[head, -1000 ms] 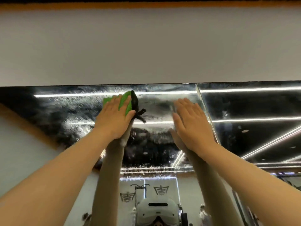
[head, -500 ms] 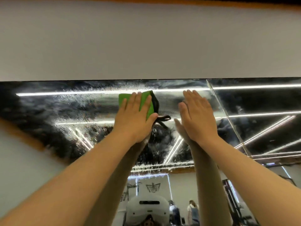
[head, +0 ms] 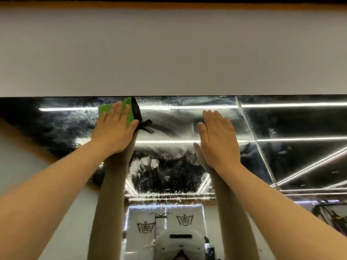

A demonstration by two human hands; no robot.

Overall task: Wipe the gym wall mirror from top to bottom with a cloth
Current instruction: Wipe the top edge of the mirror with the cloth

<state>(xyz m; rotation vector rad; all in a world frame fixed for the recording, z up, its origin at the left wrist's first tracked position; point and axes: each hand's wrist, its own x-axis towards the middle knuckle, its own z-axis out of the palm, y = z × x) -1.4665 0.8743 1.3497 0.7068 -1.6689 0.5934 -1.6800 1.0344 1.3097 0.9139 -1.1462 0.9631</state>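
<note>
Left hand [head: 114,130]: flat, fingers straight, pressing the green cloth [head: 125,110]; hides most of it.
Right hand [head: 218,139]: flat on the mirror [head: 291,124].

Both hands flat on the wall mirror [head: 291,124]

Left hand [head: 114,130] presses a green cloth [head: 105,109] at the top edge; right hand [head: 217,141] lies open on wet glass.
</note>
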